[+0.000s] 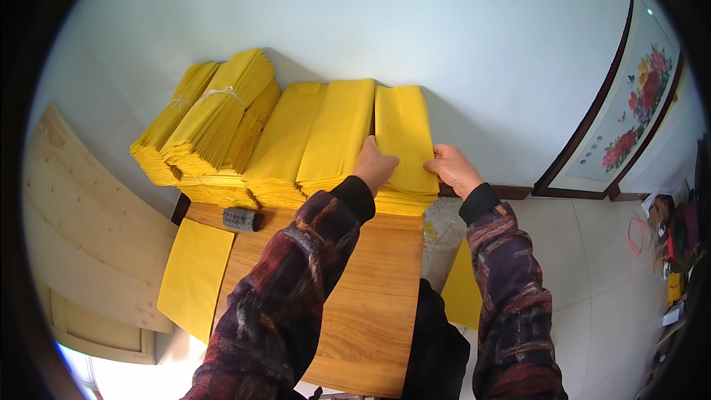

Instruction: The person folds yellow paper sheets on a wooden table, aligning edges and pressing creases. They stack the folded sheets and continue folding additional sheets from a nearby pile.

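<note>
Upper left: 2 string-tied bundles of folded yellow paper | Left of centre: dark-grey textured cylinder | Centre: left hand at left edge, grip indeterminable; flat rectangular yellow paper stack | Right of centre: right hand pinching stack's right edge

Beyond the warm brown, grained wooden table before me I see a smooth, pale blue-white wall, with a dark brown skirting board to the table's right. Farther right of the table I see a dark-framed picture of red, pink and yellow flowers. Pale, glossy floor tiles spread right of the table; left of it is a light, grained wooden panel.
</note>
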{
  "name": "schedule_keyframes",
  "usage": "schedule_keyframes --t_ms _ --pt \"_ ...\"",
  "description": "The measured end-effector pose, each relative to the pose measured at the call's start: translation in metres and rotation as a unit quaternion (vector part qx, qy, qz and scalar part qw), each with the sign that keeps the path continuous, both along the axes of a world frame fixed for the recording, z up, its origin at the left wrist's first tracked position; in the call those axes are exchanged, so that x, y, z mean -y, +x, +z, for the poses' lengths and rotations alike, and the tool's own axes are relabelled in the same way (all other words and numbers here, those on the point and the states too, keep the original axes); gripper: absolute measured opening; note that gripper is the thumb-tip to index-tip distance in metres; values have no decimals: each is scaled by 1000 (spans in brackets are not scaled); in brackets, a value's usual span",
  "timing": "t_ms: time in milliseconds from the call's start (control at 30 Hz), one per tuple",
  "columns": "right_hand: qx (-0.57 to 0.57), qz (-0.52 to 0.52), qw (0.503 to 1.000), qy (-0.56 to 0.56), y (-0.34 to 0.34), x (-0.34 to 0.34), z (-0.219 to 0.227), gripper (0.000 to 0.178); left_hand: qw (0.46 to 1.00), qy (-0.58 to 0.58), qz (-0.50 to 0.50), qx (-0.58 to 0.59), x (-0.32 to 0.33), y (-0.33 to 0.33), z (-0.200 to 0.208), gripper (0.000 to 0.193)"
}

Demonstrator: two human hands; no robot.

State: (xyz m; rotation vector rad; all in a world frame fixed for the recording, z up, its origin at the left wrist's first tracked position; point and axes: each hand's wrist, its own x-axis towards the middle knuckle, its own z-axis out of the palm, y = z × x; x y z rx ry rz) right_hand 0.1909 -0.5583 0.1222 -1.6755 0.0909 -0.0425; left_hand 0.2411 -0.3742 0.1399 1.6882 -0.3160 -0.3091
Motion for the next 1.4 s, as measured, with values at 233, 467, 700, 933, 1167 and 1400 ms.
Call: schedule_keyframes --t_ms 233,467,700,933,1167,1400 --pt "44 -20 999 25 -3 -3 -3 30 995 34 26 90 -2 -2 1 69" --pt "22 -14 1000 6 0 -2 -6 32 991 75 32 102 -1 5 -12 65" --pt "9 -23 999 -22 -1 -6 -4 30 938 236 56 246 1 -15 2 56" --pt "13 -20 1000 8 -4 -10 -1 27 843 372 -59 384 13 -18 21 52" --pt "8 -41 999 -6 -4 -7 -6 27 817 447 -99 350 30 17 12 51" --pt "8 -60 991 -120 -10 -13 -6 40 818 454 -134 327 31 26 -10 54"
